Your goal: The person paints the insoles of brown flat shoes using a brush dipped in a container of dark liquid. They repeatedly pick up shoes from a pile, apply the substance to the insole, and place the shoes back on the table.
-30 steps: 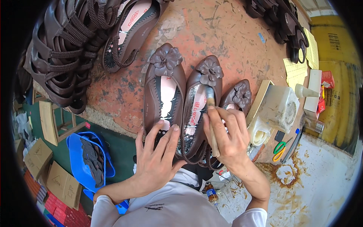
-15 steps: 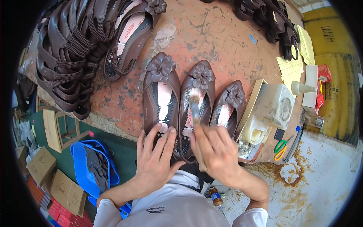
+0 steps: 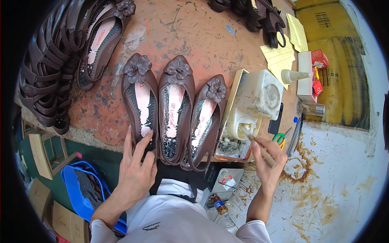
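Three brown slingback shoes with flowers on the toes lie side by side: a left shoe (image 3: pixel 129 97), a middle shoe (image 3: pixel 163 117) and a right shoe (image 3: pixel 219 106). Their insoles are pale, with a wet-looking shine on the middle and right ones. My left hand (image 3: pixel 135 172) rests on the left shoe's heel, fingers extended and apart. My right hand (image 3: pixel 269 162) is closed round the handle of a brush (image 3: pixel 265 154). The brush's tip reaches into the round mouth of a whitish plastic glue container (image 3: pixel 253 89), which hides the bristles.
A shallow tray (image 3: pixel 230 101) holds the container. Stacked brown shoes (image 3: pixel 44 77) fill the left; more shoes (image 3: pixel 259 14) stand at the back. Scissors (image 3: pixel 279 138), a dark phone-like slab (image 3: pixel 275 121), yellow papers (image 3: pixel 279 56) and a nozzle-topped bottle (image 3: pixel 295 75) are at right.
The brush in my right hand has moved from the middle shoe's insole to the container's mouth at the right. My left hand remains at the left shoe's heel. The whole view has shifted.
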`<state>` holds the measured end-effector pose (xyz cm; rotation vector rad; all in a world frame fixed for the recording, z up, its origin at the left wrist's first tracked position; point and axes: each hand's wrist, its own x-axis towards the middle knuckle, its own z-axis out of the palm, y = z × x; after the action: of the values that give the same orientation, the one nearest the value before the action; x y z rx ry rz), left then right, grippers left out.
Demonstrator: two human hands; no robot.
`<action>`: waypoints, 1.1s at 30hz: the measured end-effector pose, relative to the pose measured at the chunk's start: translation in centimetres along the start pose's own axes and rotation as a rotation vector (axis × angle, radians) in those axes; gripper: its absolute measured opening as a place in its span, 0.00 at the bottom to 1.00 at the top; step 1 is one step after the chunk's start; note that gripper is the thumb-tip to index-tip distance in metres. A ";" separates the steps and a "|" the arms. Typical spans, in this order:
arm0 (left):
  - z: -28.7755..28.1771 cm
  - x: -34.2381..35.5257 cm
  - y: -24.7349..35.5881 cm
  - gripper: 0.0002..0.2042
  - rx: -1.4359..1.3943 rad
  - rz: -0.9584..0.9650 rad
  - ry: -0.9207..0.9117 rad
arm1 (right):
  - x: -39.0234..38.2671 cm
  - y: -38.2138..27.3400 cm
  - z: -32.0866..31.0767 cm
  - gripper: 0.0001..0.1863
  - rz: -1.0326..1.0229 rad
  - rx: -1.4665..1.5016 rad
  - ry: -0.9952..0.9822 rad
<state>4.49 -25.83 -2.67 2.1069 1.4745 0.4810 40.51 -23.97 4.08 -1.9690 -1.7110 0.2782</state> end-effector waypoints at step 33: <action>0.6 -3.4 -5.6 0.61 -0.508 0.011 0.245 | 4.9 -18.2 5.7 0.12 -0.293 0.389 -0.451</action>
<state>-0.51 -27.64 -6.47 1.6963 1.2917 1.0288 23.03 -16.51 9.23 -1.4213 -2.0013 0.9259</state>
